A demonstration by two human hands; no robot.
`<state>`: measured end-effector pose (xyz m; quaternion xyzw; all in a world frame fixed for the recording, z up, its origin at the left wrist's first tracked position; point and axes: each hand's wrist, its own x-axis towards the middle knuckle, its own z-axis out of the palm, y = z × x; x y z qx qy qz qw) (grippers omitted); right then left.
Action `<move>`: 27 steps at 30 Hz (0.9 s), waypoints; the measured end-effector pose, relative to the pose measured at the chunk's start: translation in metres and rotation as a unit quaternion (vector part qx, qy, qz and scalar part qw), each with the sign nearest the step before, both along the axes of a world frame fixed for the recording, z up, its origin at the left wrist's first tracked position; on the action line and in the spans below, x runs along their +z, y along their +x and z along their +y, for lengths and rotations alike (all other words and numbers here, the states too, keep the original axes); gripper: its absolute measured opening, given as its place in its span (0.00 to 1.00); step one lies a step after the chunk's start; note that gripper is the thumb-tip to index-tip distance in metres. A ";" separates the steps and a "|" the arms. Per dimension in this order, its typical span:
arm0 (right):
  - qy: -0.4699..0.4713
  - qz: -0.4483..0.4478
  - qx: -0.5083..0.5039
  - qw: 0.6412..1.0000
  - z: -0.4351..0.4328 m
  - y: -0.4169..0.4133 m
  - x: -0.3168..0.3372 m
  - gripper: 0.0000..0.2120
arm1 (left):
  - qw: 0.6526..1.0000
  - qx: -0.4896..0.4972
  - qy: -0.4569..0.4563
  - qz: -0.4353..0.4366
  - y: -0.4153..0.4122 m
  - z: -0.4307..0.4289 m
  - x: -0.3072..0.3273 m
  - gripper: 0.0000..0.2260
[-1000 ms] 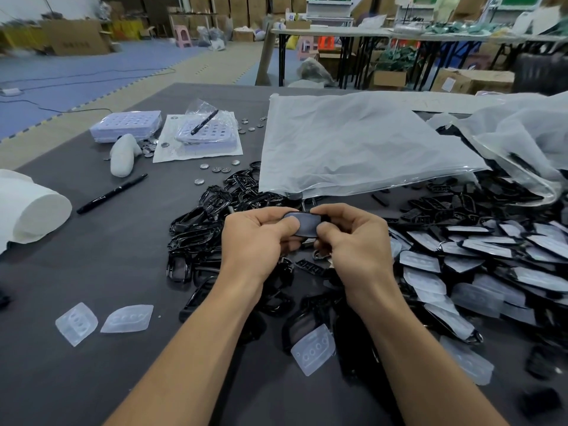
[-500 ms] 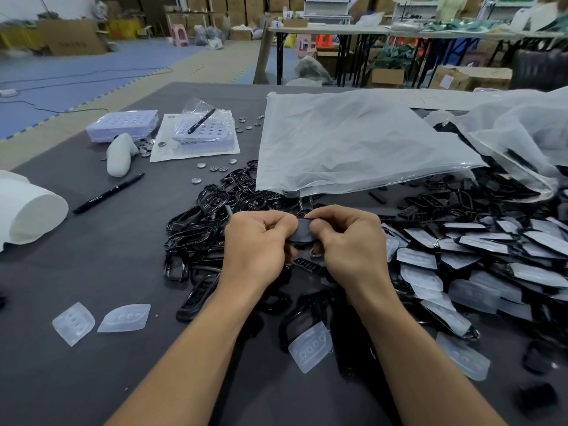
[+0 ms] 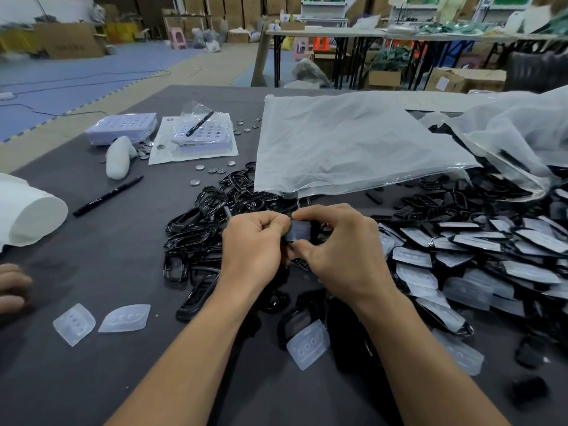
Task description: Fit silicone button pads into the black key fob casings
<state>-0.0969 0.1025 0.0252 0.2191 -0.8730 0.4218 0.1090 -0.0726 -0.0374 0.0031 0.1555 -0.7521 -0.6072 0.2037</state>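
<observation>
Both hands meet over the middle of the dark table. My left hand [image 3: 253, 245] and my right hand [image 3: 341, 250] pinch one black key fob casing [image 3: 299, 231] between them, a translucent silicone pad lying in it. A heap of empty black casings [image 3: 199, 219] lies just behind and left of the hands. To the right spreads a pile of casings with pads in them [image 3: 479, 256]. Loose silicone pads lie near me: one [image 3: 309, 344] between my forearms and two at the left [image 3: 73, 324] [image 3: 125, 318].
A large flat plastic bag [image 3: 347, 142] lies behind the hands, another crumpled bag [image 3: 516, 136] at the right. Far left are blister trays [image 3: 121, 127], coin cells [image 3: 212, 170], a black pen [image 3: 107, 195] and a white roll [image 3: 30, 213]. Another person's fingers [image 3: 12, 287] show at the left edge.
The hands have stayed together on the casing, with the fingers shifting slightly on it. Another person's fingers have come into view at the left edge.
</observation>
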 end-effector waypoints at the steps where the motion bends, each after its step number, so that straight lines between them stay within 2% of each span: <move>1: 0.005 0.006 -0.002 1.000 0.001 0.001 0.002 0.20 | 1.000 -0.007 0.004 -0.002 0.001 0.001 0.001 0.11; 4: 0.011 0.007 -0.008 1.000 0.011 -0.002 0.012 0.16 | 1.000 0.006 -0.009 0.006 0.006 0.005 0.006 0.11; 6: 0.018 -0.011 -0.022 1.000 0.032 -0.009 0.019 0.13 | 0.998 0.041 -0.041 0.025 0.009 0.004 0.008 0.08; 10: 0.095 -0.068 -0.095 0.989 0.104 -0.024 0.038 0.17 | 0.980 0.103 -0.168 0.021 0.014 0.001 0.008 0.07; 13: 0.187 -0.102 -0.159 0.964 0.143 -0.028 0.055 0.19 | 0.964 0.098 -0.248 0.004 0.013 0.002 0.006 0.14; 15: 0.213 -0.103 -0.186 0.954 0.152 -0.027 0.061 0.21 | 0.954 0.079 -0.290 -0.025 0.012 0.004 0.005 0.21; 17: 0.207 -0.075 -0.174 0.960 0.142 -0.025 0.061 0.20 | 0.946 0.063 -0.313 -0.046 0.012 0.006 0.003 0.25; 20: 0.192 -0.043 -0.113 0.974 0.100 -0.025 0.054 0.17 | 0.938 0.052 -0.341 -0.045 0.011 0.004 0.001 0.26; 24: 0.170 -0.064 -0.039 0.983 0.030 -0.033 0.037 0.18 | 0.903 0.037 -0.425 -0.050 0.009 -0.007 -0.004 0.18; 27: 0.212 -0.085 0.005 0.974 -0.009 -0.044 0.021 0.19 | 0.864 0.008 -0.492 -0.102 0.005 -0.015 -0.009 0.11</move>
